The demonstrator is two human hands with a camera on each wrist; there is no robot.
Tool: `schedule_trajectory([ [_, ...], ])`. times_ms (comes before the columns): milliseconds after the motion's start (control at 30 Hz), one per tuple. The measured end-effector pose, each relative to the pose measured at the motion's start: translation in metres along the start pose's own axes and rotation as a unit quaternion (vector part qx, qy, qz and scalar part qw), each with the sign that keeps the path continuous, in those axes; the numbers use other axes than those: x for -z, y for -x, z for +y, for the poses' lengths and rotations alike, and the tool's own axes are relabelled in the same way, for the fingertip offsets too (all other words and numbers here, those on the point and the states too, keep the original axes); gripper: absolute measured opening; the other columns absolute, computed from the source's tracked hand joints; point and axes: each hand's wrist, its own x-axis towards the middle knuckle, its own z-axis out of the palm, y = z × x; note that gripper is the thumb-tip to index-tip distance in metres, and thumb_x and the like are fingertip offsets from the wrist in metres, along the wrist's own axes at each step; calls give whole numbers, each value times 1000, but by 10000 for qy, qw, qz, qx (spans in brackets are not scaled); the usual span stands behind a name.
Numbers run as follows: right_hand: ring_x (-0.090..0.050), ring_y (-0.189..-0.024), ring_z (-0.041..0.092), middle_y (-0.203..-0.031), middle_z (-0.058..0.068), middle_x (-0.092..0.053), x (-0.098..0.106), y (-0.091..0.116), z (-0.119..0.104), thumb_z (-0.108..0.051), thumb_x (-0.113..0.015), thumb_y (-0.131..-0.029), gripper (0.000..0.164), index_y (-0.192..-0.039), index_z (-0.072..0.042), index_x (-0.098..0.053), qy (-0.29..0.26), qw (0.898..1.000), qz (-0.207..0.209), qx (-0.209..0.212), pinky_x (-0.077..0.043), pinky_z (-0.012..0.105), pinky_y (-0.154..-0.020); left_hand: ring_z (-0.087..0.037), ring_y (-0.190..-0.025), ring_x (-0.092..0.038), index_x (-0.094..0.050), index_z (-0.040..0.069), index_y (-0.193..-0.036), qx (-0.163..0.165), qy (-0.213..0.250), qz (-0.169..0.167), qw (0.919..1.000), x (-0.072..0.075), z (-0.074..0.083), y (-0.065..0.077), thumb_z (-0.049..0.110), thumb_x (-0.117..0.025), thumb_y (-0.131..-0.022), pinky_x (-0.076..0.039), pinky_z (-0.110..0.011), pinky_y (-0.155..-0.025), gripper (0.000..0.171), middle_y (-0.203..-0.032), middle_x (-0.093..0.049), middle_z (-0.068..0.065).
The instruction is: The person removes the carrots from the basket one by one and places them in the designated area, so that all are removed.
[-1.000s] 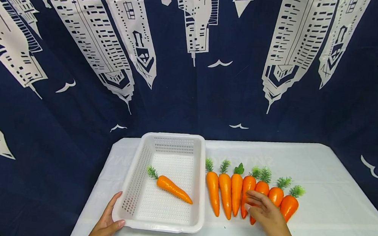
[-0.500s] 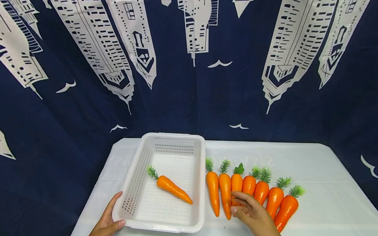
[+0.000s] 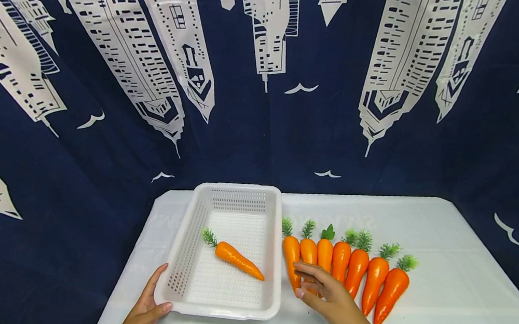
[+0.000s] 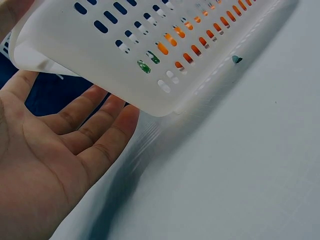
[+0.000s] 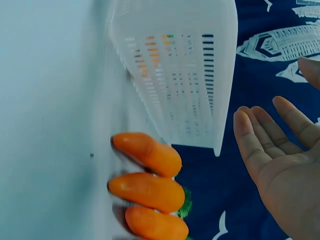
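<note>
A white perforated plastic basket stands on the table, with one orange toy carrot lying slanted inside. My left hand holds its near left corner, thumb at the rim and fingers along the outer side; the left wrist view shows the fingertips under the rim. Right of the basket, several carrots with green tops lie in a row. Over the lower ends of the leftmost carrot and its neighbours hovers my right hand, fingers loosely extended. The right wrist view shows its palm apart from the carrots, holding nothing.
A white cloth covers the table. Behind it hangs a navy cloth printed with white buildings and birds. A small dark speck lies on the white cloth near the carrot tips.
My right hand has moved left across the carrot row, from the right-hand carrots to the leftmost ones. The left hand, basket and carrots have stayed in place.
</note>
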Motion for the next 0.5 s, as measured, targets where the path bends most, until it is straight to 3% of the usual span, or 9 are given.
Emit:
schedule_trajectory([
  [200, -59, -124, 2, -147, 16, -54, -8, -4, -2, -23, -67, -98, 53, -147, -11, -51, -305, 9986, -357, 231, -52, 22, -97, 19, -127, -35, 9, 26, -162, 6, -13, 2, 10000, 0, 0, -1, 0, -51, -99, -37, -12, -103, 91, -158, 20, -10],
  [300, -59, -128, 9, -149, 14, -53, -13, -7, -3, -20, -67, -98, 53, -147, -11, -51, -437, 9972, -485, 372, -50, 21, -100, 20, -126, -35, 8, 26, -162, 25, -45, 55, 10000, 0, 0, -1, 0, -52, -99, -37, -11, -102, 92, -159, 21, -11],
  [500, -54, -136, 30, -151, 17, -50, -23, -13, -7, -18, -67, -98, 53, -148, -13, -49, -439, 9945, -681, 658, -49, 34, -106, 19, -127, -34, 9, 26, -162, -10, -43, 15, 10000, 1, -1, 0, 0, -51, -99, -37, -11, -103, 91, -158, 20, -10],
])
